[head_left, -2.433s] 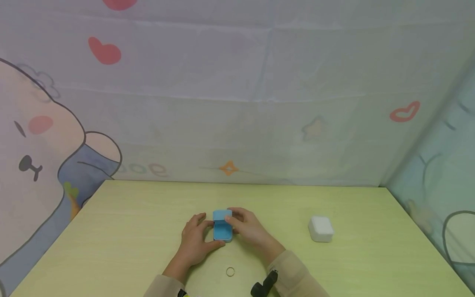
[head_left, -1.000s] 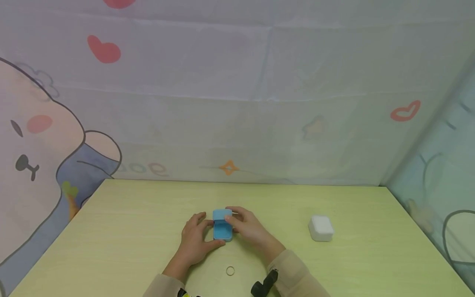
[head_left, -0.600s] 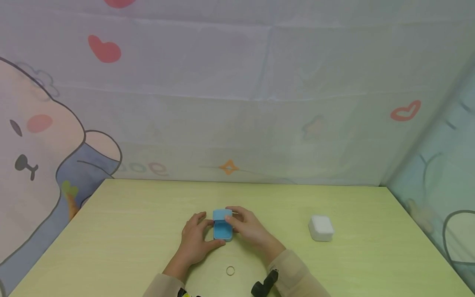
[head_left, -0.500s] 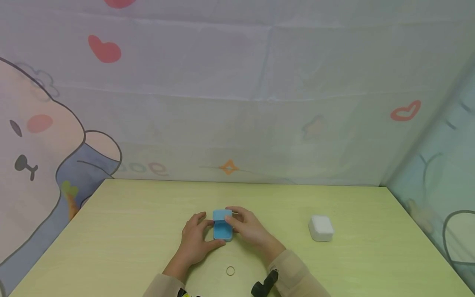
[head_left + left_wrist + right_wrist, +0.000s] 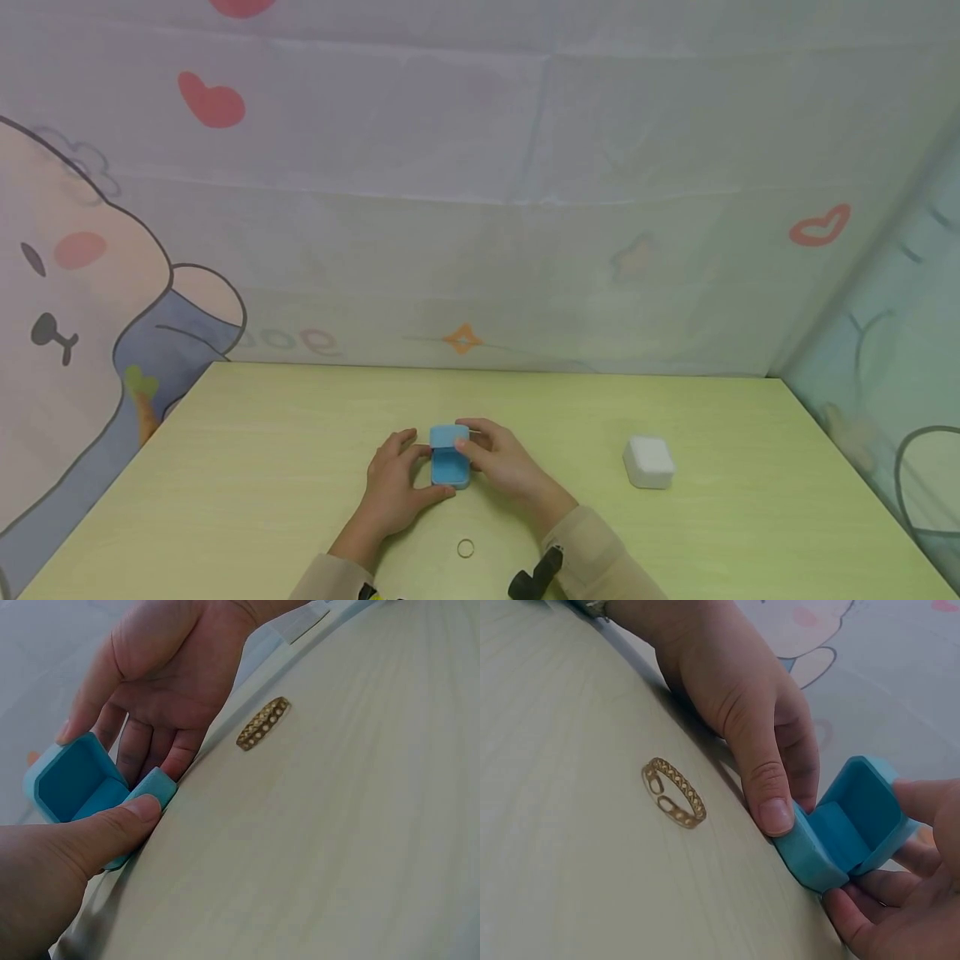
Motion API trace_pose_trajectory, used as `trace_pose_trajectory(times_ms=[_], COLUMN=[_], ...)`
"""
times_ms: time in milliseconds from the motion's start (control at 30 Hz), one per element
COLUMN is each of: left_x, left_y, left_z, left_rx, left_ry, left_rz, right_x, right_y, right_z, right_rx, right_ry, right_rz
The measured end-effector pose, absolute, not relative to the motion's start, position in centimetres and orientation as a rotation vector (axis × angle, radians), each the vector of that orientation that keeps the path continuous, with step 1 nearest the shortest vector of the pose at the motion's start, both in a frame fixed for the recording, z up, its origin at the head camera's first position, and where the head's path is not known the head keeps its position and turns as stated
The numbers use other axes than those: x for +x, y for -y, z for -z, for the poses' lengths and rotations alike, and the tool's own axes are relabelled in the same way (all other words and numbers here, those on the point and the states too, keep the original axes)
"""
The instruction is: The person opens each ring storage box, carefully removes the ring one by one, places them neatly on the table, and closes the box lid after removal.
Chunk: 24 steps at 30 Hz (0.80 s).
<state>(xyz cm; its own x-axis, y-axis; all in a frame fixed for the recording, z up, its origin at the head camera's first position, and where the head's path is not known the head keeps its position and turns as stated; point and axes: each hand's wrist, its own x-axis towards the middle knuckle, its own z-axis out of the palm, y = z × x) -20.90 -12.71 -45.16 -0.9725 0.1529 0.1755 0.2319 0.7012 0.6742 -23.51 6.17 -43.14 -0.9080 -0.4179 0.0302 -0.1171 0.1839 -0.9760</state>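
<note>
A light-blue ring box (image 5: 450, 476) stands on the table with its lid (image 5: 448, 437) tilted up. Its blue inside (image 5: 843, 837) holds nothing that shows. My left hand (image 5: 392, 490) grips the base, thumb pressed on the front edge, as the left wrist view shows. From the other side my right hand (image 5: 507, 463) holds the lid, the thumb on its edge and fingers behind it. A gold ring (image 5: 466, 548) lies on the table nearer to me than the box. In the right wrist view the ring has a chain-like pattern and a gap in its band.
A white box with rounded corners (image 5: 648, 462) stands to the right on the pale wooden table (image 5: 720, 533). Behind the table hangs a printed cloth (image 5: 420, 250). A black device (image 5: 536, 573) is strapped at my right sleeve.
</note>
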Motion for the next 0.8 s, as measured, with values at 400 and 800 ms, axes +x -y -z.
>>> trace_pose_trajectory(times_ms=[400, 800], left_x=[-20.86, -20.92], left_y=[12.74, 12.8], left_z=[45.15, 45.23], left_rx=[-0.327, -0.332], left_ry=[2.801, 2.804], left_rz=[1.13, 1.114], right_x=[-23.54, -23.68], right_y=[-6.21, -6.2], right_z=[43.28, 43.46], right_rx=[-0.506, -0.505], right_ry=[-2.167, -2.175], right_rz=[1.812, 1.805])
